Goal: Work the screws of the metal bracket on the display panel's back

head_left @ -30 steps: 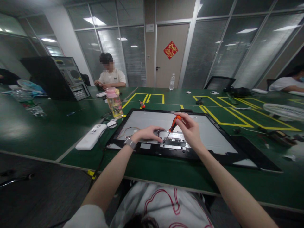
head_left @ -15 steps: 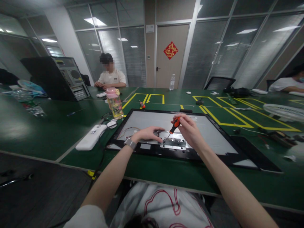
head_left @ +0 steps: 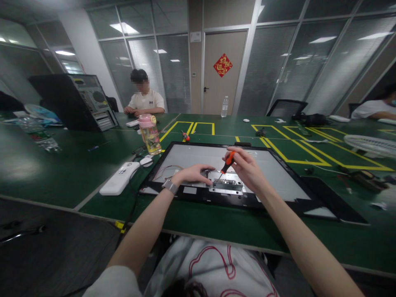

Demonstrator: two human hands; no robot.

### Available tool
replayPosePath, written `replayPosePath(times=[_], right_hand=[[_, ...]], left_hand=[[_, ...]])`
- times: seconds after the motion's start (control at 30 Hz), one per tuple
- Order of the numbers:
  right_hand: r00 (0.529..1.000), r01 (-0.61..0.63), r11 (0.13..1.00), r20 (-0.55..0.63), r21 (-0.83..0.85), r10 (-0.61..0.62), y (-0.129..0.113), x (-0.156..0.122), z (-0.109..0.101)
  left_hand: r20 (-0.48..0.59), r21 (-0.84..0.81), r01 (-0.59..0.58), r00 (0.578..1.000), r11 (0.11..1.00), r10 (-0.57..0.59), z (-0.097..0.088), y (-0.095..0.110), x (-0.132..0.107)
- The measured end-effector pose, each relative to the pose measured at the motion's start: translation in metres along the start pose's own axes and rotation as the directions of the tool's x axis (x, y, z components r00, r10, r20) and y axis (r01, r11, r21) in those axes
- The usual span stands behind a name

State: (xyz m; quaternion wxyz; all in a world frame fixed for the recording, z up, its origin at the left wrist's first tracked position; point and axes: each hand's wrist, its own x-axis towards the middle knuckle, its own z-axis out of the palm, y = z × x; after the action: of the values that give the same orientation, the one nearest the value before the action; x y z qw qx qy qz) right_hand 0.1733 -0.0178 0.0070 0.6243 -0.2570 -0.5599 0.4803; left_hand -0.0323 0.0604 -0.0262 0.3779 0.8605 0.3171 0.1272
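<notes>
A large flat monitor panel (head_left: 192, 152) with a black frame lies back side up in front of me. Near its front edge sits a silver metal bracket (head_left: 227, 190). My right hand (head_left: 246, 167) grips an orange and black screwdriver (head_left: 228, 163), tilted, its tip down at the left part of the bracket. My left hand (head_left: 194, 174) rests by the bracket's left side, thumb and fingers apart, the thumb tip close to the screwdriver tip. Whether the thumb touches the bracket or a screw is too small to tell.
Left of the panel are a white handheld device (head_left: 120, 179), a pink-lidded bottle (head_left: 150, 134) and a dark cable. A computer tower (head_left: 74, 101) stands far left. A black flat panel (head_left: 335, 202) lies at right. Across the table (head_left: 192, 225) sits a person (head_left: 145, 99).
My right hand has shifted its fingers slightly on the screwdriver handle. The screwdriver tip stays at the same spot on the bracket, and my left hand keeps its place.
</notes>
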Motion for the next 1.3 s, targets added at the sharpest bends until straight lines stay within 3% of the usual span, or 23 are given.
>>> replayPosePath(times=[0.73,0.87,0.97,1.07,1.2,1.3], right_hand=[[0.996,0.088,0.985,0.041,-0.147,-0.083,0.0054,0.0002,-0.0021],[0.987,0.148,0.934,-0.009,-0.326,-0.160,0.0060,-0.0010,-0.0020],[0.953,0.225,0.843,-0.069,-0.489,-0.294,0.0064,-0.0015,-0.0015],[0.931,0.264,0.759,-0.047,-0.595,-0.361,0.0067,-0.0026,-0.0016],[0.949,0.264,0.790,0.002,-0.554,-0.315,0.0059,-0.0057,0.0014],[0.947,0.246,0.797,-0.038,-0.552,-0.319,0.0064,-0.0070,0.0048]], left_hand=[[0.000,-0.008,-0.016,1.000,1.000,0.016,0.0003,-0.0018,0.0011],[-0.002,0.018,0.000,1.000,1.000,0.000,-0.0006,0.0009,-0.0001],[0.000,0.023,0.006,1.000,1.000,-0.006,-0.0012,0.0023,-0.0008],[0.006,0.017,0.008,1.000,1.000,-0.008,-0.0014,0.0026,-0.0009],[0.003,0.007,0.011,1.000,1.000,-0.011,-0.0013,0.0030,-0.0018],[0.000,-0.008,0.005,1.000,1.000,-0.005,-0.0010,0.0036,-0.0027]])
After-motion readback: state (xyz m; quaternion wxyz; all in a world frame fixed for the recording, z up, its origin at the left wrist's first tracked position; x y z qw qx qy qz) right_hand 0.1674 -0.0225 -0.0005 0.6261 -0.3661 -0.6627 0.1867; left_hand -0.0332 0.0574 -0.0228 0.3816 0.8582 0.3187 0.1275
